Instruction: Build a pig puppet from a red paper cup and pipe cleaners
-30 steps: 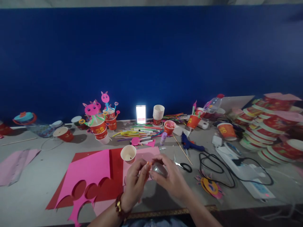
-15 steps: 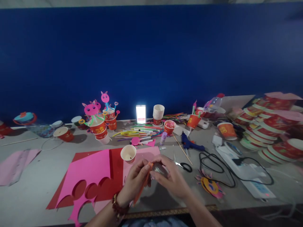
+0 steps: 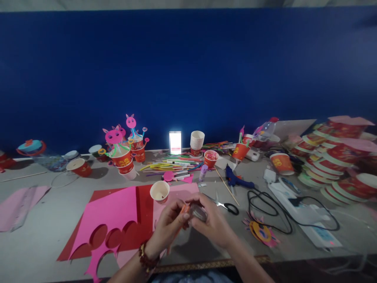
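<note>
My left hand pinches a narrow orange strip that hangs down below the fingers; whether it is paper or another material is hard to tell. My right hand is closed around a rounded grey, shiny object, its kind unclear. The object is right beside the top of the orange strip, and fingers hide where they meet. Just beyond my hands stands a paper cup with small dark bits inside. Scissors lie to the right of my right hand.
Pink paper with round cut-outs lies on red paper. Farther back are pink paper-figure cups, coloured sticks and a lit screen. Rightward are a blue glue gun, black cable, power strip and stacked cups.
The grey object and my right fingers have turned slightly at the orange strip. My left hand has shifted a little. The things on the table look unmoved.
</note>
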`<state>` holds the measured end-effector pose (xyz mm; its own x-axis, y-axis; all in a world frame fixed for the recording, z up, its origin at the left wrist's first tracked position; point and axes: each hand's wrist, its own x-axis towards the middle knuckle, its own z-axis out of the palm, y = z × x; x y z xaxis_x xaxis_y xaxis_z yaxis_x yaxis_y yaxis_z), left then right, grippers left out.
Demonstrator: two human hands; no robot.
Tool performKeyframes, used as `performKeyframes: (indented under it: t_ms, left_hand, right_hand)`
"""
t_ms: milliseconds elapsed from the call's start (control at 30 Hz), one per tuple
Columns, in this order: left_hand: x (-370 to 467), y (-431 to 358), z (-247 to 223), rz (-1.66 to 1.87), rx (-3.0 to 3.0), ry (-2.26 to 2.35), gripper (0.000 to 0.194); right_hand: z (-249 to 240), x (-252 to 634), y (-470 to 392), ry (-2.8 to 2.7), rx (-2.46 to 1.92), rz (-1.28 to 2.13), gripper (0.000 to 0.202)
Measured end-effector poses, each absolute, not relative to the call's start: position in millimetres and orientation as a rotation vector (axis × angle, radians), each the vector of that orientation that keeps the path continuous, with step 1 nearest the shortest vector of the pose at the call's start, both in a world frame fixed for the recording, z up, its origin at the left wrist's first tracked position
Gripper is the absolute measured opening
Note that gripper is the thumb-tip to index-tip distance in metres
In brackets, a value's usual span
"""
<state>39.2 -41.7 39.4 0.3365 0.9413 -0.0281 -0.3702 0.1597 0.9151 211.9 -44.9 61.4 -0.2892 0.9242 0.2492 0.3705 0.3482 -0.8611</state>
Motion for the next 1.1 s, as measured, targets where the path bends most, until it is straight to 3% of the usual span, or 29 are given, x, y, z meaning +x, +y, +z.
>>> performKeyframes:
  t_ms: [267, 333, 433, 600, 700, 1100]
  left_hand:
    - [29.8, -38.1, 36.8, 1.069, 0.911, 0.838, 0.04]
    - [28.6, -37.8, 35.2, 1.095, 0.92, 0.859, 0.041]
    - [27.7, -37.5, 31.4, 1.125, 0.927, 0.88, 0.041]
    - [33.9, -36.6, 22.4, 1.111, 0.771, 0.867, 0.034]
    - [40.6, -35.6, 20.7, 1.097, 0.655, 0.874, 0.032]
    - [48.0, -37.9, 32.1, 1.084, 0.85, 0.933, 0.042]
  right_hand:
    - [41.2, 215.4, -44.1, -1.886, -1.106, 1.006, 0.047]
    - [29.4, 226.8, -45.6, -1.883, -1.127, 0.964, 0.042]
    - [10.3, 256.0, -49.0, -1.807, -1.354, 0.801, 0.033]
    - [-16.3, 301.2, -58.8, -1.811, -1.825, 0.169, 0.038]
    - [-25.4, 305.5, -64.7, -1.904, -1.909, -0.041, 0.036]
    - [-27.3, 304.5, -65.7, -2.029, -1.966, -0.058, 0.018]
